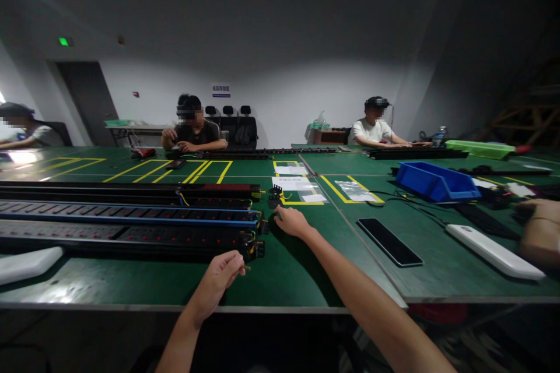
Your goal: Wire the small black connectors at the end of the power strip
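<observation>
Several long black power strips (144, 236) with red-dotted sockets lie side by side to the left, one edged in blue; short wires stick out of their right ends. My left hand (222, 273) is closed in a pinch just in front of the nearest strip's end. From its fingertips pokes a small thin yellowish piece (247, 268). My right hand (292, 222) reaches past the strip ends, fingers curled together. Its fingertips are right at a small black bracket-like part (275, 195) with yellow wire beside it; whether they grip it is hidden.
On the green table (306, 280) lie a phone (389, 242), a white bar-shaped device (494, 252), a blue bin (437, 182) with cables near it, and paper sheets with a clear bag (356, 190). A co-worker's arm (542, 227) enters at right; other people sit across.
</observation>
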{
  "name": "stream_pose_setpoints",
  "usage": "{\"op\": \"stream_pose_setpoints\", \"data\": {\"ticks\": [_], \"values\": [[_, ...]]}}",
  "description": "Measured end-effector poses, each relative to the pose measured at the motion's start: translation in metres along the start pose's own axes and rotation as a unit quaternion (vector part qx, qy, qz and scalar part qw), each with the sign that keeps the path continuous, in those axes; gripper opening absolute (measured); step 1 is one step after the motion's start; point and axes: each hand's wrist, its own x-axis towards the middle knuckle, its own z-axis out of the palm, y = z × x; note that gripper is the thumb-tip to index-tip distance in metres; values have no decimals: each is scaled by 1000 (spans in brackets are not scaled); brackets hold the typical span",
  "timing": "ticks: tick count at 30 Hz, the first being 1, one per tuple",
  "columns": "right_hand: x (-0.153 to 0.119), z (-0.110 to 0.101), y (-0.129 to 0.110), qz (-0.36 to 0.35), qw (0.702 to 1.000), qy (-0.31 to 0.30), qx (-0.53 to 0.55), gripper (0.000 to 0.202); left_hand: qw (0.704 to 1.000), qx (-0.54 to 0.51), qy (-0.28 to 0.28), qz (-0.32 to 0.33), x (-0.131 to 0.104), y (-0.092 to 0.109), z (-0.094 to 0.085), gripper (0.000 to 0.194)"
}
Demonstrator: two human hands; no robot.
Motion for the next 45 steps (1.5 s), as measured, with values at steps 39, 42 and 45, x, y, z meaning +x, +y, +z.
{"op": "stream_pose_setpoints", "data": {"ticks": [39, 42, 45], "values": [[1, 3, 1, -7, 1000, 11, -6, 34, 1000, -3, -13, 20, 3, -7, -3, 52], [1, 3, 1, -8, 1000, 8, -7, 34, 1000, -4, -9, 15, 2, -6, -2, 53], [0, 2, 0, -6, 1000, 4, -8, 34, 1000, -4, -9, 12, 2, -6, -2, 53]]}}
